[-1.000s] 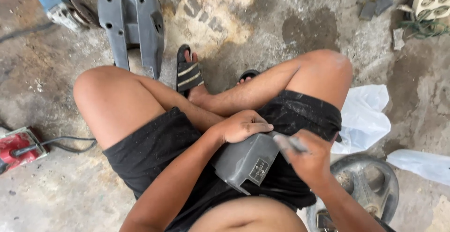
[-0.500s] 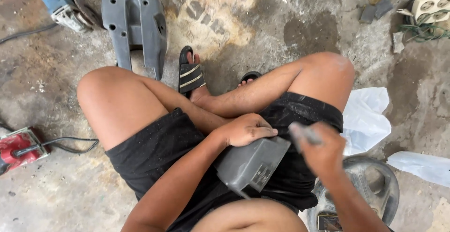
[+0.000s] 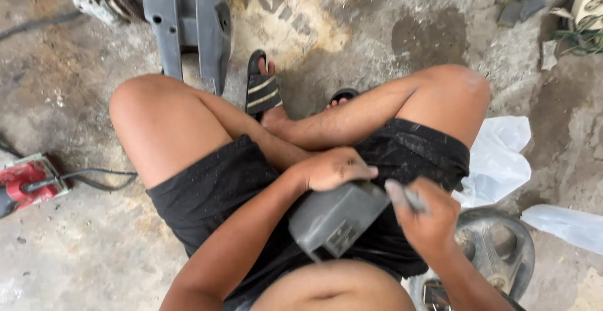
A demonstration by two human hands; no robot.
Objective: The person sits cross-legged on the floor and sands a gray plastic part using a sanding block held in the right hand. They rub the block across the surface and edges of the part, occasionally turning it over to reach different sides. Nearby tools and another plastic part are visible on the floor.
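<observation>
Stained, cracked concrete floor fills the view, and a person sits cross-legged on it in black shorts; a boxy grey plastic casing (image 3: pixel 336 222) rests in the lap, and everything else is best placed from it. On its upper edge lies the left hand (image 3: pixel 333 168), fingers curled together and pressing down — a grip that looks meant to pin the casing against the thigh. Just right of the casing the right hand (image 3: pixel 427 217) is closed around a thin grey rod-like tool (image 3: pixel 405 196), its tip close to the casing's upper right corner; motion blur hides whether they touch. Beyond the casing, past the feet in black striped sandals (image 3: pixel 262 91), a larger grey moulded cover (image 3: pixel 186 22) lies flat; far to the casing's left sits a red power tool (image 3: pixel 28 179) with its cable; to its right a white plastic bag (image 3: pixel 496 160), and lower right a round metal wheel-like part (image 3: pixel 496 254) — all within arm's reach.
</observation>
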